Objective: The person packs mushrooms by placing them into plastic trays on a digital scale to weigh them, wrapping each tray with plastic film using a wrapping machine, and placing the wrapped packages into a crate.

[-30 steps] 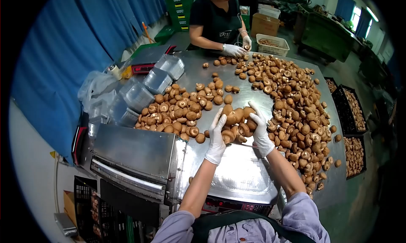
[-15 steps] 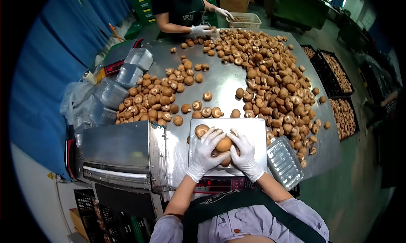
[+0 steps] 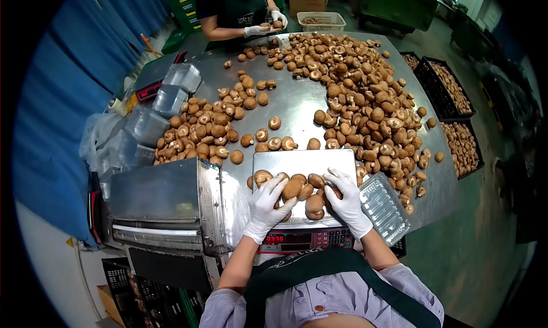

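Several brown shiitake mushrooms (image 3: 314, 206) sit bunched on the metal pan of a weighing scale (image 3: 302, 158), whose red display (image 3: 275, 238) is lit. In a white glove, my left hand (image 3: 266, 207) curls its thumb and fingers round a mushroom (image 3: 292, 189) at the bunch's left side. My right hand (image 3: 349, 201), also gloved, curls round a mushroom at the right side, mostly hidden under the fingers. Another mushroom (image 3: 262, 177) lies at the pan's left, beyond my left fingers. A clear plastic tray (image 3: 386, 208) leans beside the scale, close to my right hand.
A large mushroom heap (image 3: 371, 105) covers the right of the steel table (image 3: 297, 108); a smaller heap (image 3: 200, 128) lies left. Stacked clear trays (image 3: 147, 124) and a metal machine (image 3: 157, 194) flank it. Across the table, a gloved co-worker (image 3: 240, 14) holds mushrooms. Black crates (image 3: 448, 88) stand right.
My hands have spread apart from their close clasp, uncovering mushrooms between them. The scale display is now readable. The co-worker's reaching hand has come back from the white basket to the other hand.
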The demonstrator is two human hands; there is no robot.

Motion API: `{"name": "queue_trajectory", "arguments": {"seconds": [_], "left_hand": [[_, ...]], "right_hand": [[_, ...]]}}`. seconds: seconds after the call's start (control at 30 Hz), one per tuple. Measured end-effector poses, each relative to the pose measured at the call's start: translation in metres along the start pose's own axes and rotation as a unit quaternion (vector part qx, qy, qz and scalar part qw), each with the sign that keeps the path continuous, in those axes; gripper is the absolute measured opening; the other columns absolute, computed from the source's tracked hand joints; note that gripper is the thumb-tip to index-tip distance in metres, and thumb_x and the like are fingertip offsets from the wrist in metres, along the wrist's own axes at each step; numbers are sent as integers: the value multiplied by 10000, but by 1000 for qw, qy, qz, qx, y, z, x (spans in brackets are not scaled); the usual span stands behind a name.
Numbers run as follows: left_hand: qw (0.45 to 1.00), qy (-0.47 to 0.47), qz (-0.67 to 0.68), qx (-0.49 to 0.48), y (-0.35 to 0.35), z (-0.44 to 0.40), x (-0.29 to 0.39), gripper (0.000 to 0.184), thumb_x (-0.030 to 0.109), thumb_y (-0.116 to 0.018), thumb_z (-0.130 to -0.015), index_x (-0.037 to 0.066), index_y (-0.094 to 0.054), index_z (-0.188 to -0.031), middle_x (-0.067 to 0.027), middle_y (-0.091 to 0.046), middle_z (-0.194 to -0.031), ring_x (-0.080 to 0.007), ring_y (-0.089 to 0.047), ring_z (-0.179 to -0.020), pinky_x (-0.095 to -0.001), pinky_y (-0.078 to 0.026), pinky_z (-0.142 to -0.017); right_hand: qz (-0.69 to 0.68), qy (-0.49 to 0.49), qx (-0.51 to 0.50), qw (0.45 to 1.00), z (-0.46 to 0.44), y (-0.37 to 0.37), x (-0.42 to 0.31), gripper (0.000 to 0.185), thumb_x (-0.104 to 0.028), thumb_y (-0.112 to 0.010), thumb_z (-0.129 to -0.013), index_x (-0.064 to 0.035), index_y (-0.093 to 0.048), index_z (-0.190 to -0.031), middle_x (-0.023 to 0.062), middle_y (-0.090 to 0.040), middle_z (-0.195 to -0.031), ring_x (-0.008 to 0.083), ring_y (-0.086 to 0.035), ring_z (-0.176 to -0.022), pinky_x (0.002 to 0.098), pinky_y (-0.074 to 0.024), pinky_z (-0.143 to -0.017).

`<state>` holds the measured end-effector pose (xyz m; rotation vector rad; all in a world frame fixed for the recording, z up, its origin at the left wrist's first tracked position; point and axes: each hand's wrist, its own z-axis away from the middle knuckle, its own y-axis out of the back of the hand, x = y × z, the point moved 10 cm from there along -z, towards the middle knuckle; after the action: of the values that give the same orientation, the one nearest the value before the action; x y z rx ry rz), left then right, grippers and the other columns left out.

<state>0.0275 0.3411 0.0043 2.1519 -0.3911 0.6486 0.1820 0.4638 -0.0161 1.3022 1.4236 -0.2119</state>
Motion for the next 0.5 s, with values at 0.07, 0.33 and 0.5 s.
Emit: {"name": "queue_trajectory", "arguments": {"seconds": [0.07,0.33,0.5], "left_hand": [[1000,-4,3,22,5,3,1,414,119,-722,-706,-5,-627,-1090,-161,-621,-1116,-322,-595,-1035,-391,-468,-913],[998,29,52,10,13,-2,-6,335,155,-692,-761,-11,-635,-1047,-173,-642,-1052,-312,-611,-1018,-372,-476,-912],[993,73,63,61,34,0,-21,303,193,-657,-816,0,-647,-1049,-158,-655,-1011,-286,-634,-949,-346,-500,-840]], "right_hand": [[0,-7,11,1000,3,6,2,289,-87,-644,-784,-18,-630,-1065,197,-598,-1147,315,-560,-1083,357,-444,-938],[-6,7,12,1000,4,1,3,298,-82,-653,-779,-17,-626,-1068,193,-596,-1151,319,-551,-1098,367,-448,-936],[-1,-2,2,1000,2,2,1,311,-117,-652,-794,-17,-621,-1087,182,-595,-1160,310,-539,-1116,364,-428,-959]]}}
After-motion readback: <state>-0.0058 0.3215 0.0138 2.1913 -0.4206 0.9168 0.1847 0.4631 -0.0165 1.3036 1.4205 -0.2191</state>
